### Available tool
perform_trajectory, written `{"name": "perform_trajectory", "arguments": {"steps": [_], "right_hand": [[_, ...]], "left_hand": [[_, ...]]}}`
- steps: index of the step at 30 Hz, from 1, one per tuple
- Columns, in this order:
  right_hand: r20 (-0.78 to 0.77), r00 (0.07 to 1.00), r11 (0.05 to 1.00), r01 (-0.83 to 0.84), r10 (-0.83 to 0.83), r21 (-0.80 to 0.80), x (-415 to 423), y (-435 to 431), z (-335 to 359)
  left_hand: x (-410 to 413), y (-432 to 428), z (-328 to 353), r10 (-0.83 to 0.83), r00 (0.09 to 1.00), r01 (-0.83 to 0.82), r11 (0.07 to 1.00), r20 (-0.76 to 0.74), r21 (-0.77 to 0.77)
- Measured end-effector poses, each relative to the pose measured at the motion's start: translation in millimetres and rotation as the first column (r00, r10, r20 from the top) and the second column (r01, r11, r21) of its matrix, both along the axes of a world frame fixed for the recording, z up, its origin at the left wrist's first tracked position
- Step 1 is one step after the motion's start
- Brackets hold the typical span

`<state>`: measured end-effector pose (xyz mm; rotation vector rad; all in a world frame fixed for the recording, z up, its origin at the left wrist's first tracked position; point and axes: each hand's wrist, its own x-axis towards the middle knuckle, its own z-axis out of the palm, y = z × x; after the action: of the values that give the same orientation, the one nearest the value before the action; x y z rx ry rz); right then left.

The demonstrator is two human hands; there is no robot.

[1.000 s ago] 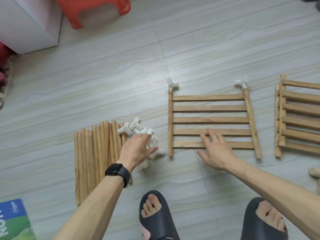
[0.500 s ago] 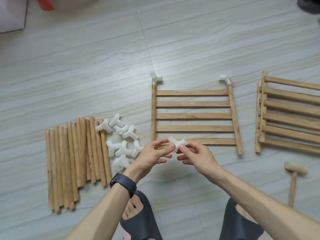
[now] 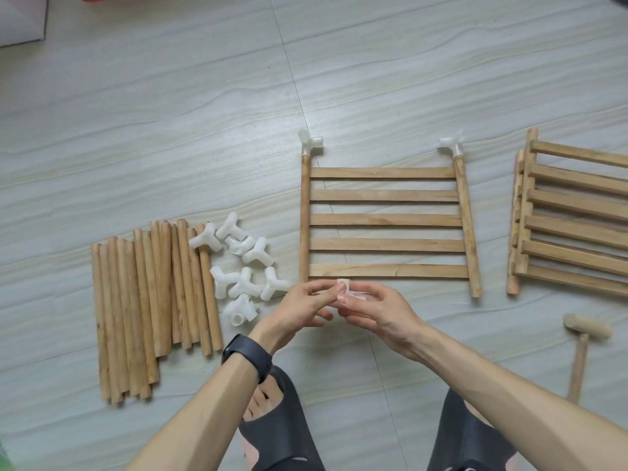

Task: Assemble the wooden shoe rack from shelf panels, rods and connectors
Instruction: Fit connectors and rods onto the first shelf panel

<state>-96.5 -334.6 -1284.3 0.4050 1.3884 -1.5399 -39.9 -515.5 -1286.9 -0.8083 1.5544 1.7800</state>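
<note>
Both hands hold one white plastic connector (image 3: 343, 287) just in front of the near edge of a slatted shelf panel (image 3: 387, 219). My left hand (image 3: 302, 305) pinches its left side and my right hand (image 3: 372, 309) pinches its right side. The panel lies flat on the floor with a white connector on each far corner, the left one (image 3: 310, 144) and the right one (image 3: 452, 147). Its two near rod ends are bare. A pile of loose white connectors (image 3: 243, 266) lies left of the panel, beside a row of wooden rods (image 3: 149, 300).
More shelf panels (image 3: 571, 215) are stacked at the right edge. A wooden mallet (image 3: 581, 348) lies on the floor at the lower right. My feet in dark slides (image 3: 282, 423) are at the bottom. A white cabinet corner (image 3: 20, 18) shows at top left.
My left hand took a connector from the pile and brought it to the middle, where my right hand left the panel and joined it. Since then the connector has turned between the fingers.
</note>
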Motion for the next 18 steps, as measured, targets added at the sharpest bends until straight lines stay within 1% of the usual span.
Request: {"name": "perform_trajectory", "arguments": {"steps": [1,2,3,4,5,6,7,8,9,11,12,14,15,17,18], "right_hand": [[-0.012,1.000,1.000,-0.012,0.013,0.019,0,0,-2],[-0.030,0.999,0.999,-0.020,0.021,0.044,0,0,-4],[-0.054,0.998,0.997,-0.027,0.031,0.074,0,1,-7],[-0.076,0.996,0.994,-0.036,0.044,0.106,0,1,-9],[-0.090,0.994,0.989,-0.053,0.065,0.135,0,1,-11],[-0.091,0.991,0.985,-0.080,0.095,0.155,1,2,-13],[-0.080,0.989,0.981,-0.110,0.124,0.160,1,3,-15],[-0.064,0.987,0.979,-0.133,0.145,0.155,2,4,-17],[-0.051,0.986,0.978,-0.149,0.158,0.145,3,5,-19],[-0.041,0.984,0.976,-0.169,0.176,0.136,4,7,-21],[-0.037,0.982,0.974,-0.179,0.186,0.138,5,8,-22],[-0.016,0.979,0.969,-0.198,0.203,0.149,6,9,-26],[-0.006,0.978,0.966,-0.206,0.210,0.155,6,9,-27],[0.005,0.975,0.964,-0.219,0.220,0.153,8,9,-30],[0.010,0.975,0.963,-0.223,0.224,0.151,8,9,-30]], "left_hand": [[0,0,-2,-0.001,1.000,0.001,0.999,-0.002,-0.044],[0,1,-3,0.010,1.000,-0.013,0.992,-0.019,-0.128],[-1,1,-6,0.031,0.998,-0.045,0.966,-0.058,-0.256],[-3,-1,-9,0.049,0.992,-0.093,0.903,-0.115,-0.420],[-7,-5,-10,0.050,0.985,-0.139,0.799,-0.166,-0.585],[-10,-9,-10,0.025,0.980,-0.158,0.692,-0.196,-0.704],[-15,-14,-11,-0.021,0.982,-0.136,0.625,-0.190,-0.769],[-20,-19,-13,-0.080,0.987,-0.066,0.599,-0.142,-0.798],[-25,-23,-14,-0.149,0.987,0.040,0.594,-0.062,-0.803],[-35,-24,-18,-0.268,0.959,0.232,0.565,0.090,-0.791],[-38,-22,-20,-0.297,0.947,0.273,0.544,0.123,-0.793],[-44,-20,-21,-0.288,0.948,0.279,0.536,0.138,-0.797],[-47,-19,-21,-0.267,0.953,0.275,0.556,0.145,-0.784],[-52,-18,-20,-0.213,0.966,0.249,0.628,0.145,-0.737],[-53,-17,-20,-0.172,0.977,0.212,0.678,0.129,-0.703]]}}
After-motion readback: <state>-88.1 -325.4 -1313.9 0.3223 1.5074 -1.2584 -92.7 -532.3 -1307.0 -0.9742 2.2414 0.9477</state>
